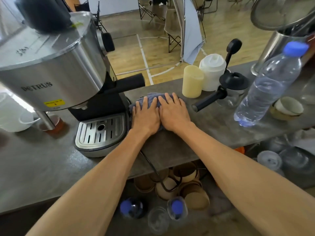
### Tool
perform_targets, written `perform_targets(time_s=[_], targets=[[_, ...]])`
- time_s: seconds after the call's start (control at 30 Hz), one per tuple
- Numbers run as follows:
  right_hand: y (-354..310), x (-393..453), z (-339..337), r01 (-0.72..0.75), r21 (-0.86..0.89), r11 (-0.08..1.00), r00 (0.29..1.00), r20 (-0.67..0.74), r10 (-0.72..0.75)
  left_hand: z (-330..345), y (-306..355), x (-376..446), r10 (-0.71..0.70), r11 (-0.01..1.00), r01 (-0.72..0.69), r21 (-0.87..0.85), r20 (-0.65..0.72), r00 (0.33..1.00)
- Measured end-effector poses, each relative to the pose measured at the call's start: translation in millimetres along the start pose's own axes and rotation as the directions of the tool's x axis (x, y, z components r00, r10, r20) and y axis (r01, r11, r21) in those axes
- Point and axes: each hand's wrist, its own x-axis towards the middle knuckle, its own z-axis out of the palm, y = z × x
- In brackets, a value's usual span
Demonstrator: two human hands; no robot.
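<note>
A folded blue-grey cloth [151, 97] lies on the grey counter [213, 126], just right of a steel espresso machine [56, 72]. My left hand [145, 117] and my right hand [173, 112] lie flat on the cloth side by side, fingers straight and pointing away from me. Most of the cloth is hidden under them. The machine's drip tray [100, 131] sits left of my left hand, and its black portafilter handle [131, 82] juts out above the cloth.
Right of the cloth stand a cream cup [192, 80], a white lidded container [212, 72], a glass jar with a black lid [233, 89], a loose black portafilter handle [208, 100] and a blue-capped water bottle [271, 82]. A lower shelf holds paper cups [187, 186] and bottles.
</note>
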Motion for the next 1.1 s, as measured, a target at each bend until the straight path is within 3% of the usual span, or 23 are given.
perform_targets(time_s=[0.23, 0.5, 0.7, 1.1], targets=[[2.9, -21.4, -3.1, 0.053, -0.016, 0.998, 0.998, 0.019, -0.053, 1.0, -2.3, -10.8, 0.06, 0.998, -0.061, 0.036, 0.027, 0.998], [18.0, -97.6, -4.0, 0.147, -0.024, 0.989, 0.989, -0.002, -0.147, 7.9, 9.6, -91.4, 0.128, 0.992, -0.128, 0.024, -0.03, 0.991], [40.6, -138.5, -6.8, 0.121, -0.049, 0.991, 0.991, -0.043, -0.123, 13.2, 39.7, -121.7, 0.172, 0.983, -0.171, 0.067, -0.011, 0.985], [92.8, -126.0, -9.7, -0.035, -0.05, 0.998, 0.997, -0.075, 0.031, 30.8, 92.0, -79.0, 0.324, 0.944, -0.324, 0.058, 0.021, 0.946]])
